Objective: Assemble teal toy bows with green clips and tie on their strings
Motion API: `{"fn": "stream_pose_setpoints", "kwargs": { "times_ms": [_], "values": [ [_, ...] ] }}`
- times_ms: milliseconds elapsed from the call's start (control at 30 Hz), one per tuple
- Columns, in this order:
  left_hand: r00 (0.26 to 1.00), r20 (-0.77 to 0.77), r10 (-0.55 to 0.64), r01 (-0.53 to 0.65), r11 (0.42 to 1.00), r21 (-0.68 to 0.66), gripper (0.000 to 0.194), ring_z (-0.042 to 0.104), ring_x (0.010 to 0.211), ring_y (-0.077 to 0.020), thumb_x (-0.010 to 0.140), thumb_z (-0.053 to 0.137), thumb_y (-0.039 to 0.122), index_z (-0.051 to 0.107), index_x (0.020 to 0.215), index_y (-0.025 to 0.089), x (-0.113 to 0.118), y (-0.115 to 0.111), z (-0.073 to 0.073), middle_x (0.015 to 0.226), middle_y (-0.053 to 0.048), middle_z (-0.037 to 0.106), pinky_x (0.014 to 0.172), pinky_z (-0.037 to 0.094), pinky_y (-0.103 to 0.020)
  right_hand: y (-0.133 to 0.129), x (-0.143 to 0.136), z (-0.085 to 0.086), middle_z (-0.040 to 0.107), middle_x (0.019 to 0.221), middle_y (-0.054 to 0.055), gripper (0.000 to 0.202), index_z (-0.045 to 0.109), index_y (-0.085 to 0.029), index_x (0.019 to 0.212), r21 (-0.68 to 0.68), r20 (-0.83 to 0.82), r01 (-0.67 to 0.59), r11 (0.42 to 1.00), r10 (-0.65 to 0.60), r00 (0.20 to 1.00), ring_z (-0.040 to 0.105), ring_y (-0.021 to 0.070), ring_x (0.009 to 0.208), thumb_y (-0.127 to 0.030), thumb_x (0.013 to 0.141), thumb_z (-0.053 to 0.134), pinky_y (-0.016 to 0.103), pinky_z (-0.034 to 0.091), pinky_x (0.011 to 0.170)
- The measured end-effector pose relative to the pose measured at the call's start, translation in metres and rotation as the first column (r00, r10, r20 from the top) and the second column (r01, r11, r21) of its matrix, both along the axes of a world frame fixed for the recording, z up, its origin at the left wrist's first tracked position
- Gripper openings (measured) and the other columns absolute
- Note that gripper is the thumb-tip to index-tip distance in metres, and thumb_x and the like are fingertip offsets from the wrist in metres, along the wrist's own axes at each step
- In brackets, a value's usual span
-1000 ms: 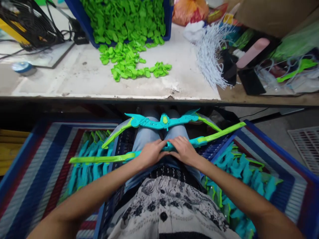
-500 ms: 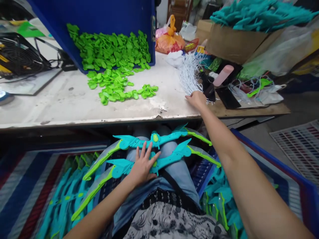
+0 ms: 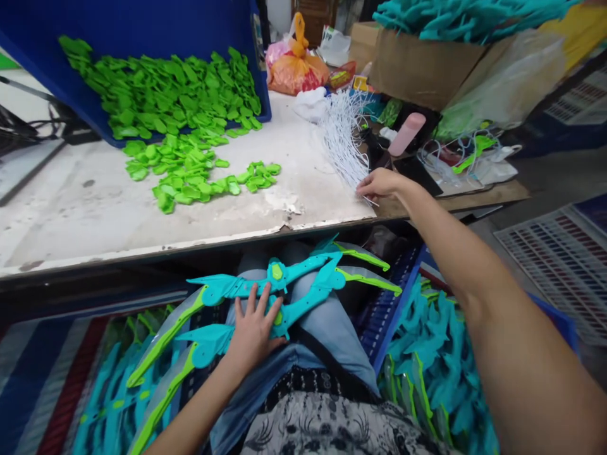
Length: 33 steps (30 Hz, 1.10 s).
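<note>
Two toy bows in turquoise with lime-green limbs lie across my lap, the far toy bow (image 3: 303, 264) and the near toy bow (image 3: 303, 306). My left hand (image 3: 253, 325) rests on them, its fingers spread over the near one and the fingertips touching the far one. At the table edge my right hand (image 3: 379, 183) pinches the near ends of a bundle of thin white cords (image 3: 342, 136). How many cords are between the fingers cannot be made out.
Bright green plastic pieces (image 3: 175, 95) spill from a tipped blue crate (image 3: 147, 25) onto the table (image 3: 85, 208). Turquoise parts fill a cardboard box (image 3: 422, 69) at the back right. More bows (image 3: 111, 392) stand at my left, and turquoise parts (image 3: 441, 341) fill a bin at my right.
The view has turned a little to the right. My right hand has closed on the cord ends and drawn them slightly. The left hand stays spread on the bows, which now lie closer together at right.
</note>
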<state>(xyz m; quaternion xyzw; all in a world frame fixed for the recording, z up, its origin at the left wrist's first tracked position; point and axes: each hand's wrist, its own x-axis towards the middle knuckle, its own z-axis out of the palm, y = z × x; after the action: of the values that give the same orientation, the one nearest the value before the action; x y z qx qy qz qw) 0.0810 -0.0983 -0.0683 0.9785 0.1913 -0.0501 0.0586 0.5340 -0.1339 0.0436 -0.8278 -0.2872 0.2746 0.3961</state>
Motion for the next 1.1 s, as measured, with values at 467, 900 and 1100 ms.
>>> {"fn": "stream_pose_setpoints", "kwargs": {
  "times_ms": [467,900,1100],
  "values": [
    [0.957,0.288,-0.046,0.159,0.91,-0.383,0.046,0.041,0.13,-0.0316,0.085,0.056,0.04,0.056,0.125,0.019,0.031,-0.03,0.047,0.139,-0.016,0.047,0.104,0.036,-0.051,-0.263,-0.162,-0.071,0.065,0.055,0.002,0.039,0.06,-0.018,0.067,0.082,-0.242,0.454,0.887,-0.424,0.873,0.063,0.0165,0.048,-0.05,0.057,0.079,0.029,0.055,0.048],
    [0.997,-0.074,0.024,-0.078,0.365,-0.928,0.024,0.064,0.085,-0.0182,0.083,0.052,0.029,0.068,0.091,0.013,0.161,-0.12,-0.019,0.091,-0.005,0.072,0.078,0.048,-0.027,-0.266,-0.186,-0.125,0.07,0.075,0.002,0.022,0.061,-0.02,0.085,0.375,0.09,0.557,0.741,-0.627,0.773,0.069,0.0191,0.07,-0.041,0.079,0.064,0.037,0.058,0.072],
    [0.99,-0.132,0.054,-0.142,0.276,-0.951,0.024,0.062,0.077,-0.0156,0.082,0.052,0.025,0.067,0.095,0.011,0.174,-0.13,-0.025,0.087,-0.007,0.07,0.07,0.048,-0.026,-0.266,-0.188,-0.128,0.07,0.082,0.004,0.018,0.062,-0.021,0.083,0.288,0.319,0.459,0.841,-0.536,0.781,0.068,0.019,0.075,-0.039,0.084,0.058,0.036,0.057,0.073]
  ]
}}
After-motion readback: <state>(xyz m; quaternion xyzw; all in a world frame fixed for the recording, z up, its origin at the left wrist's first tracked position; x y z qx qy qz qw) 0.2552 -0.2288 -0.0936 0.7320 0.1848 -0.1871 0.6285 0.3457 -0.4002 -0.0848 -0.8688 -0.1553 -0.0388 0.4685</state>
